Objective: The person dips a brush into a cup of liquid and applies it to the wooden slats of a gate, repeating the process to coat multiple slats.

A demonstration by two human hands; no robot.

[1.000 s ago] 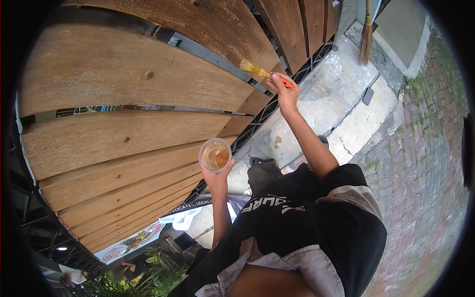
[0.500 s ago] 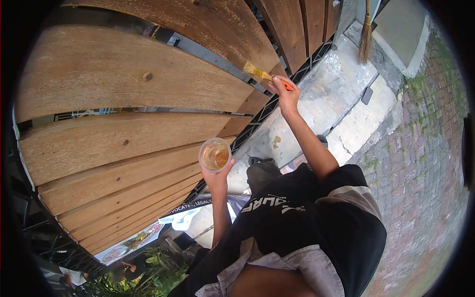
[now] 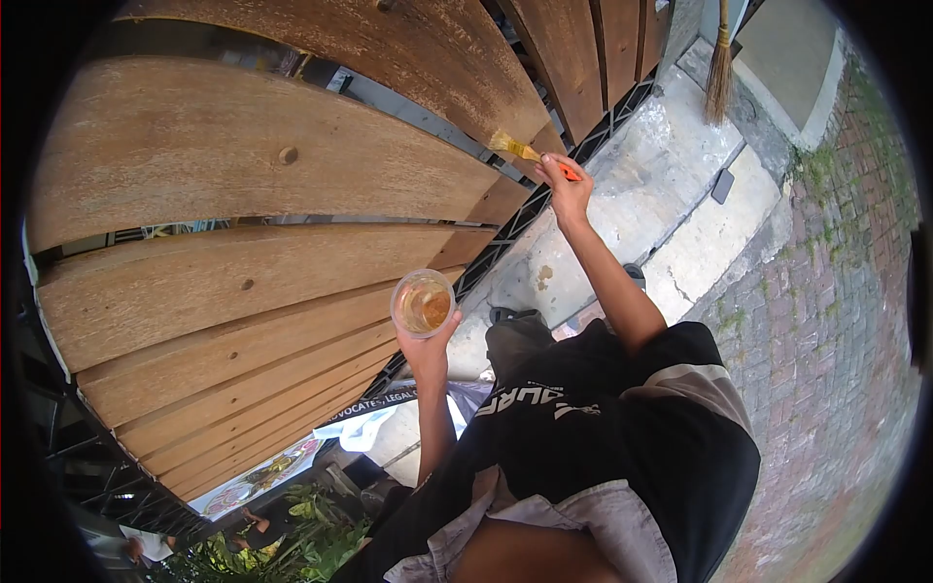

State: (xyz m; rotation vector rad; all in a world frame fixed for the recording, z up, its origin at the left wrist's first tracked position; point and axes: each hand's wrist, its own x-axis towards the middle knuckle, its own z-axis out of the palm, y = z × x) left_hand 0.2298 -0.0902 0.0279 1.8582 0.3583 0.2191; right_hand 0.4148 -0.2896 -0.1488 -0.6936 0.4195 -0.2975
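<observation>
The right hand point(image 3: 566, 189) is pinching one small paintbrush with an orange handle and yellow bristles point(image 3: 530, 153), its grip closed around the handle's rear end; the bristles, just beyond the grip, are touching the edge of a brown wooden fence plank point(image 3: 272, 165). The brush is looking light and stiff, with soft bristles. The left hand point(image 3: 428, 345) is cupping one clear plastic cup of amber liquid point(image 3: 423, 303) from below, grip wrapped round its base; likely light, flexible and spillable.

Outdoor street-side: wooden gate point(image 3: 253, 165), brick pavement point(image 3: 826, 321)
</observation>
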